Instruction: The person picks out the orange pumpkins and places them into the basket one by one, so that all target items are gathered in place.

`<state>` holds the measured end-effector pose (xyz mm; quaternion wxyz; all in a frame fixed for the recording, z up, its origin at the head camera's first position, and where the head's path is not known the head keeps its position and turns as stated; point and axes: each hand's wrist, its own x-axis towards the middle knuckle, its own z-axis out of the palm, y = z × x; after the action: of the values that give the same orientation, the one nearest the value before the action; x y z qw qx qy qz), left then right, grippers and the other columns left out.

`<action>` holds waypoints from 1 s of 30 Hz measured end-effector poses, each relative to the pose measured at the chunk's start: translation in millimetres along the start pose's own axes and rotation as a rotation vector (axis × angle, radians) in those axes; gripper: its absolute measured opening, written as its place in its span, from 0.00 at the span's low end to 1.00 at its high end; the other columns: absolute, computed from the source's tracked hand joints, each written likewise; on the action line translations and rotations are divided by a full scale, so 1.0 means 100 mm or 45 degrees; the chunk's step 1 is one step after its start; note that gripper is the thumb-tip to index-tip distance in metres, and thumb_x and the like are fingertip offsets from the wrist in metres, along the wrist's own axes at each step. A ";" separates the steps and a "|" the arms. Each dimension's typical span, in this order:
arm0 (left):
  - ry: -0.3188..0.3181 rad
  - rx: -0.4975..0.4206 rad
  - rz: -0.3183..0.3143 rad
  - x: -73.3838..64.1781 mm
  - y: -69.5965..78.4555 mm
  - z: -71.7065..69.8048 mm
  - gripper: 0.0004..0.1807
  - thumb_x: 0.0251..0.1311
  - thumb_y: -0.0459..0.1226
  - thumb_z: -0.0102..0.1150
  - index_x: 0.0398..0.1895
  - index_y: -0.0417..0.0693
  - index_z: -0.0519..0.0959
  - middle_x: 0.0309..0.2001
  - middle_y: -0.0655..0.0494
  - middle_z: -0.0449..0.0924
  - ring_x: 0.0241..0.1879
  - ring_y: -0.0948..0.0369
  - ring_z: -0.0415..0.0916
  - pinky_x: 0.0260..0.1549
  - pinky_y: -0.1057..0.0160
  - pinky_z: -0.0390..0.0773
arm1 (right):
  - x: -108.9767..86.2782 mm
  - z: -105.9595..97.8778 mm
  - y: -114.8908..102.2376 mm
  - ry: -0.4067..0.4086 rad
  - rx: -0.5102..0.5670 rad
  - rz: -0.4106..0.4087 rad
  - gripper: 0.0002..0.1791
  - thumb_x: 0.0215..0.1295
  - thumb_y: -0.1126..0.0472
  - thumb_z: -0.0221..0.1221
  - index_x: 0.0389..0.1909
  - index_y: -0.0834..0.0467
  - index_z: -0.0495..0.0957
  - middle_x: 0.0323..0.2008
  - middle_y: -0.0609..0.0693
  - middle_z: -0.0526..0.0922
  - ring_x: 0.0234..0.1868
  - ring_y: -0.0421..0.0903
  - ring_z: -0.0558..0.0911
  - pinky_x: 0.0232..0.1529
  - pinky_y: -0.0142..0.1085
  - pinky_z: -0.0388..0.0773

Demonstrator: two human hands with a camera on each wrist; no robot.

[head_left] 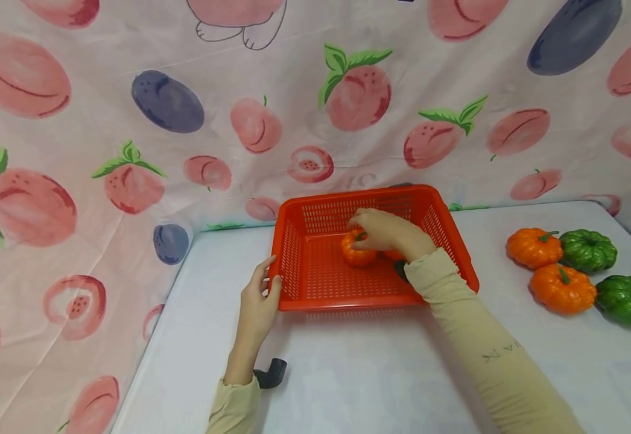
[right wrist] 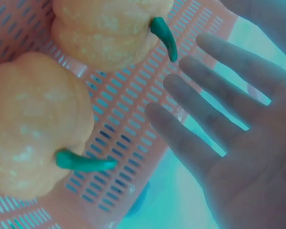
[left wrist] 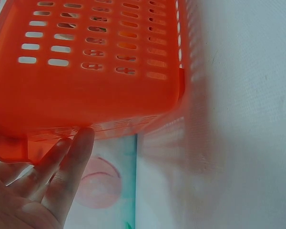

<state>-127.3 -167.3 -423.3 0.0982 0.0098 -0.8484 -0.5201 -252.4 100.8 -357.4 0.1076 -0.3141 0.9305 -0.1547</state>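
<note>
A red slotted plastic basket stands on the white table with two small orange pumpkins inside. My right hand reaches in above them, its fingers at the left pumpkin. Partly covered by that hand is the second pumpkin. In the right wrist view the right hand has straight, spread fingers, apart from both green-stemmed pumpkins. My left hand is at the basket's left end, thumb by the front corner. The left wrist view shows its extended fingers touching the basket's outside.
On the table to the right sit two orange pumpkins and two green pumpkins, grouped closely. A fruit-printed cloth hangs behind the table and along its left side. The basket stands near the table's back edge.
</note>
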 end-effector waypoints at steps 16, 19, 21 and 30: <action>-0.003 0.014 -0.024 0.00 0.01 0.00 0.24 0.71 0.37 0.51 0.70 0.56 0.69 0.58 0.45 0.78 0.48 0.50 0.81 0.40 0.53 0.86 | -0.25 -0.12 0.00 0.117 -0.018 -0.018 0.25 0.63 0.56 0.67 0.58 0.64 0.78 0.59 0.61 0.75 0.63 0.58 0.73 0.66 0.51 0.70; -0.003 0.014 -0.031 0.00 0.01 0.00 0.24 0.72 0.37 0.51 0.69 0.57 0.69 0.57 0.46 0.78 0.48 0.51 0.81 0.40 0.54 0.86 | -0.31 -0.14 0.01 0.138 -0.026 -0.020 0.26 0.63 0.55 0.67 0.58 0.64 0.78 0.59 0.60 0.76 0.63 0.58 0.72 0.66 0.52 0.69; -0.002 0.014 -0.035 0.00 0.02 0.00 0.23 0.72 0.38 0.51 0.69 0.57 0.70 0.57 0.47 0.78 0.48 0.52 0.81 0.40 0.54 0.86 | -0.34 -0.15 0.02 0.152 -0.035 -0.028 0.25 0.62 0.55 0.67 0.57 0.63 0.79 0.58 0.60 0.76 0.62 0.58 0.73 0.65 0.52 0.70; -0.004 0.017 -0.045 0.00 0.04 0.00 0.24 0.72 0.38 0.51 0.69 0.58 0.69 0.58 0.48 0.78 0.49 0.52 0.81 0.40 0.54 0.86 | -0.47 -0.21 0.03 0.217 -0.063 -0.057 0.24 0.62 0.55 0.67 0.56 0.64 0.79 0.56 0.60 0.77 0.60 0.58 0.74 0.64 0.51 0.71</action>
<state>-127.1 -165.2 -420.1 0.0874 0.0245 -0.8517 -0.5160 -224.0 136.6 -333.8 0.0169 -0.3230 0.9326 -0.1602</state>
